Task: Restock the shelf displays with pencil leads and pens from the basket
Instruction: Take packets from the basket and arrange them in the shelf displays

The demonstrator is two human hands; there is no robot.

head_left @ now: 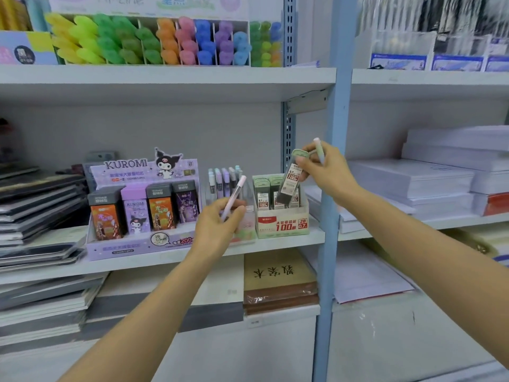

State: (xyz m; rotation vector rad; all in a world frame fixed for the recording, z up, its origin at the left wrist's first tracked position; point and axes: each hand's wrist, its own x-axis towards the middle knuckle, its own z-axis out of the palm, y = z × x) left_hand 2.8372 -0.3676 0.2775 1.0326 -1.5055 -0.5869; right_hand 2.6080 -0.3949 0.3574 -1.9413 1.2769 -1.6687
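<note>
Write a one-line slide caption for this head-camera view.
Left hand holds a pink-capped pen by the pen display; right hand holds a lead case at the green lead box.

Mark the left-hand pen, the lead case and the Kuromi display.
pen [234, 195], head view, clear barrel below pink cap.
lead case [288, 186], head view, its dark label.
Kuromi display [124, 164], head view, header card lettering.
</note>
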